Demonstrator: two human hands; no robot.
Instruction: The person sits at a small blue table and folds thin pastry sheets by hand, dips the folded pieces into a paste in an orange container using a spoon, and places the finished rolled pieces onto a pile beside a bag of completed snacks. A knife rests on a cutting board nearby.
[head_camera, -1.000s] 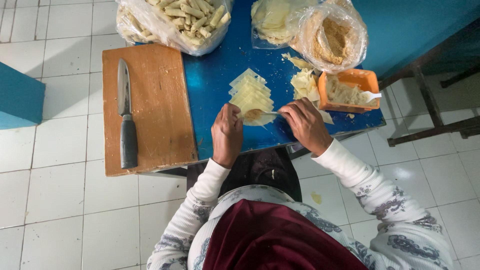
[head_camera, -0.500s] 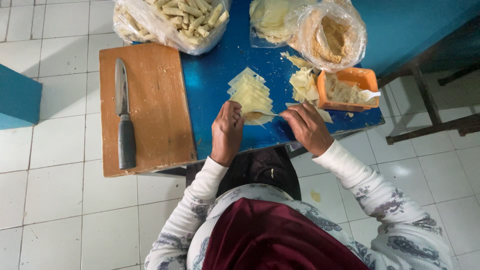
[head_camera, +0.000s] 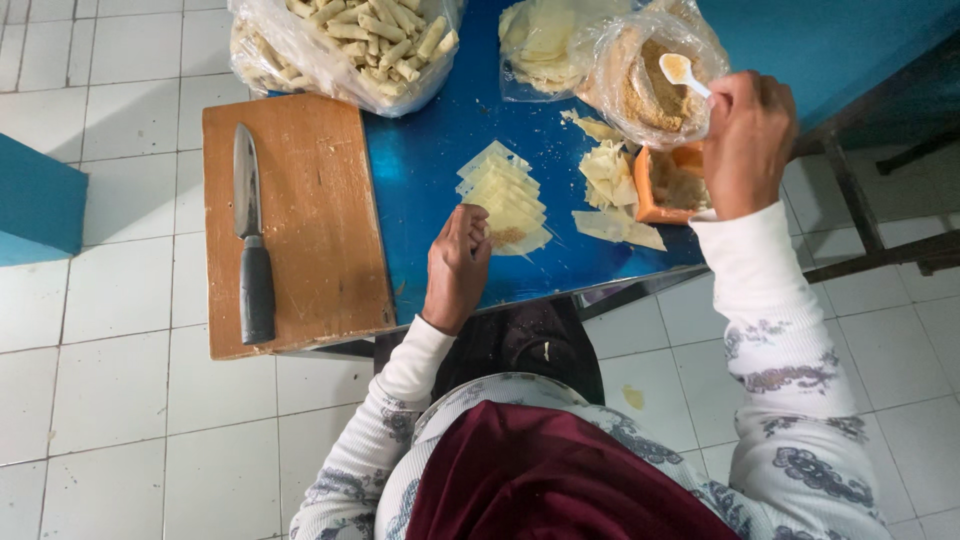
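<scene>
Stack of pale yellow wrapper sheets (head_camera: 503, 196) lies fanned on the blue table (head_camera: 420, 180), near its front edge; the nearest sheet carries a small heap of brown filling (head_camera: 507, 236) at its lower end; left hand (head_camera: 458, 268) rests on that end of the stack, fingers curled and pinching the sheet's edge just beside the filling.

Right hand (head_camera: 748, 143) raised over the table's right side, closed around the handle of a white spoon (head_camera: 683, 72); spoon bowl holds a little brown filling and sits over the open mouth of a clear plastic bag of filling (head_camera: 645, 85); below the hand, an orange tray (head_camera: 668, 186) with more filling, partly hidden by the wrist.

Loose wrapper pieces (head_camera: 610, 190) lie crumpled and flat between the stack and the tray; a second clear bag of flat wrappers (head_camera: 540, 45) stands at the table's far edge, touching the filling bag.

Far left of the table: large clear bag of finished rolls (head_camera: 350, 45), its lower edge overlapping a wooden cutting board (head_camera: 310, 220); the board covers the table's left end; a knife with a black handle (head_camera: 250, 240) lies lengthwise on it, blade pointing away from the person, well apart from both hands.

White tiled floor (head_camera: 120, 400) all round.
</scene>
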